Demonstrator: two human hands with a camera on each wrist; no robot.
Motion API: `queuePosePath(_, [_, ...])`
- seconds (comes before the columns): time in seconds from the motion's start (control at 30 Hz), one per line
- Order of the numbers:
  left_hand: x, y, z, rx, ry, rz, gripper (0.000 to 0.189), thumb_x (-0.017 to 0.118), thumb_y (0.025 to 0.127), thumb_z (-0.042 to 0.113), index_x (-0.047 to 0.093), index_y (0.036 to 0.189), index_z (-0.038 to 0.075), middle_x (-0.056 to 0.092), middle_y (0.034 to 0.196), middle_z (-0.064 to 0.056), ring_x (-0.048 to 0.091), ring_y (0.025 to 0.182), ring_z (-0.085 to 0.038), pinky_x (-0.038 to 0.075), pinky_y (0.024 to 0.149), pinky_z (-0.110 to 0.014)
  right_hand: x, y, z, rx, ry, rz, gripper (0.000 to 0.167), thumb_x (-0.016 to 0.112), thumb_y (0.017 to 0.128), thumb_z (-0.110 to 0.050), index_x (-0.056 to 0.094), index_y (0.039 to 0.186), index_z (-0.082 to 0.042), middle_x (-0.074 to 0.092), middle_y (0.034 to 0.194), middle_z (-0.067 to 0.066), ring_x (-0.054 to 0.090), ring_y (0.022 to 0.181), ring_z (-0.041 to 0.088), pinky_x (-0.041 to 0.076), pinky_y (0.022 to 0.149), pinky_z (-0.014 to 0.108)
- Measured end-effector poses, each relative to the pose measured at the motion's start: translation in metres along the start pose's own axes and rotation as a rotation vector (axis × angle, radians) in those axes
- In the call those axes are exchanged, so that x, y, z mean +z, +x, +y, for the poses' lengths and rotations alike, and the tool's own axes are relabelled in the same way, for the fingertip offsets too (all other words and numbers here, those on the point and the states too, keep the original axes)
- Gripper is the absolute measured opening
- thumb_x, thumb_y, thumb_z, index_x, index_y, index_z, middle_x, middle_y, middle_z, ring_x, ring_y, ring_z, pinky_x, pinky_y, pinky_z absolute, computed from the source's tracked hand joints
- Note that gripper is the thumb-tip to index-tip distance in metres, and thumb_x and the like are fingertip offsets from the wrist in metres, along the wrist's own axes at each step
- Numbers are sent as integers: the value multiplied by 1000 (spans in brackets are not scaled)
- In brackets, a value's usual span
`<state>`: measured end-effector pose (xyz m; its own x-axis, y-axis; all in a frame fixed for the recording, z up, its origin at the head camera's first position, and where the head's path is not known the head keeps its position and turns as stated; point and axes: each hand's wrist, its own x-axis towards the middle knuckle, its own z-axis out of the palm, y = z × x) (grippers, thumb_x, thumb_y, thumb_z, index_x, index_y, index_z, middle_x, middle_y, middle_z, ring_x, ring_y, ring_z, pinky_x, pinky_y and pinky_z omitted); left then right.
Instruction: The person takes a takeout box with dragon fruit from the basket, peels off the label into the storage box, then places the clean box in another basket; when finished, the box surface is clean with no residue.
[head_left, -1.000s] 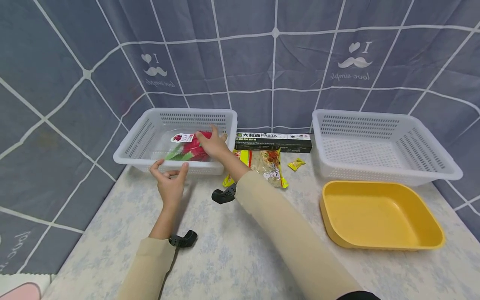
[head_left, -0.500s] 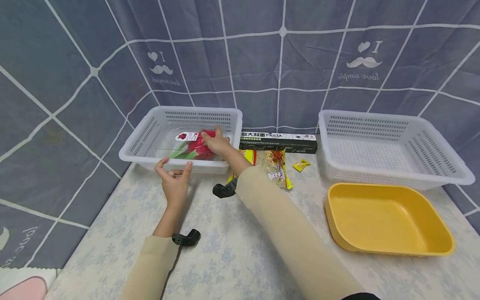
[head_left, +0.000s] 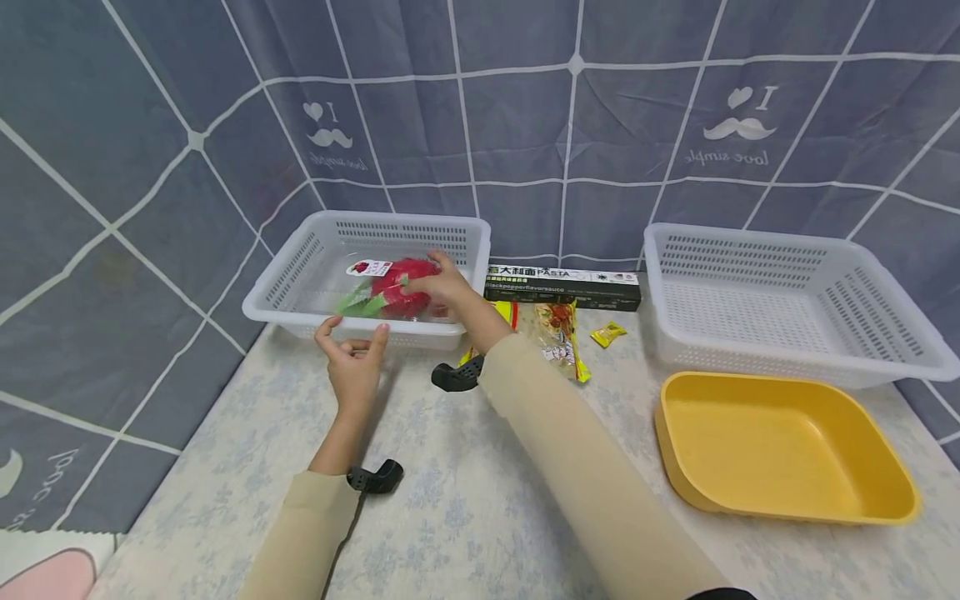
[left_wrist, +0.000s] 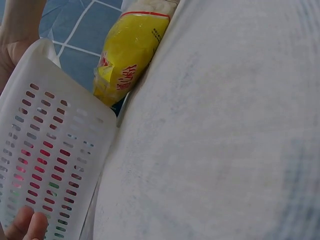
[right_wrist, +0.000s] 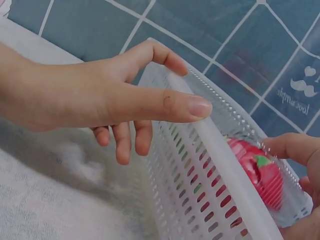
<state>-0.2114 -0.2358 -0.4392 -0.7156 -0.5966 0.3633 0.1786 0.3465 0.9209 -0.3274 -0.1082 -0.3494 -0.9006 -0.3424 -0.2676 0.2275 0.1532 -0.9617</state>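
Observation:
In the head view, a white plastic basket (head_left: 300,315) stands at the left. My left hand (head_left: 354,367) holds its front rim: thumb and forefinger lie at the rim, and the other fingers bend below, outside the wall. My right hand (head_left: 450,287) reaches over the front into the basket. It grips the right end of a clear plastic package with a white label (head_left: 367,267). Inside the package is a red and green item (head_left: 405,287), perhaps dragon fruit. The right wrist view shows the red item (right_wrist: 257,175) behind the holed wall, with right-hand fingers (right_wrist: 287,146) against the package.
Right of the basket lie a black pasta box (head_left: 562,290), a yellow-ended noodle bag (head_left: 555,329) partly hidden by the right arm, and a small yellow packet (head_left: 607,334). A second white basket (head_left: 795,354) and a yellow tub (head_left: 780,450) stand at the right.
The red item and its package have shifted and tipped slightly in the basket, with the right hand's grip changing a little. The left hand stays at the rim. The head view has swung slightly left.

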Motion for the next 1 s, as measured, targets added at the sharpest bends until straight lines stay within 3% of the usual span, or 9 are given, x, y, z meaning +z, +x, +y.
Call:
queuePosePath(0.13, [2, 0, 0, 13, 7, -1, 68, 75, 86, 35, 31, 133, 14, 60, 71, -4, 54, 53, 0, 42, 51, -18, -2, 0, -2, 40, 60, -38, 86, 76, 81, -8, 31, 151, -30, 39, 143, 12, 53, 69, 25, 52, 56, 32])
queuePosePath(0.4, [3, 0, -1, 30, 10, 0, 67, 75, 86, 34, 32, 134, 14, 59, 70, 0, 54, 54, 0, 42, 51, -17, -2, -1, -1, 12, 141, -48, 79, 71, 82, -5, 32, 147, -27, 31, 147, 12, 62, 92, 35, 57, 53, 37])
queuePosePath(0.73, [4, -1, -2, 21, -3, -14, 70, 74, 88, 26, 28, 138, 8, 59, 73, -9, 52, 54, 4, 41, 51, -15, -5, -8, 1, -57, 204, -38, 70, 67, 82, -3, 38, 142, -26, 35, 143, 13, 60, 65, 28, 55, 47, 35])
queuePosePath(0.87, [0, -6, 17, 27, 1, -19, 67, 72, 89, 20, 28, 137, 3, 58, 72, -9, 50, 53, 5, 39, 51, -14, -6, -12, -1, -77, 260, -42, 69, 66, 82, 0, 40, 140, -27, 41, 136, 15, 59, 60, 26, 55, 47, 36])
queuePosePath(1.0, [-4, -12, 37, 37, 1, -25, 62, 70, 90, 18, 30, 134, 2, 58, 71, -6, 50, 52, 4, 39, 52, -14, -9, -15, -3, -94, 307, -61, 69, 65, 82, 2, 39, 139, -27, 47, 121, 13, 46, 49, 17, 55, 47, 36])
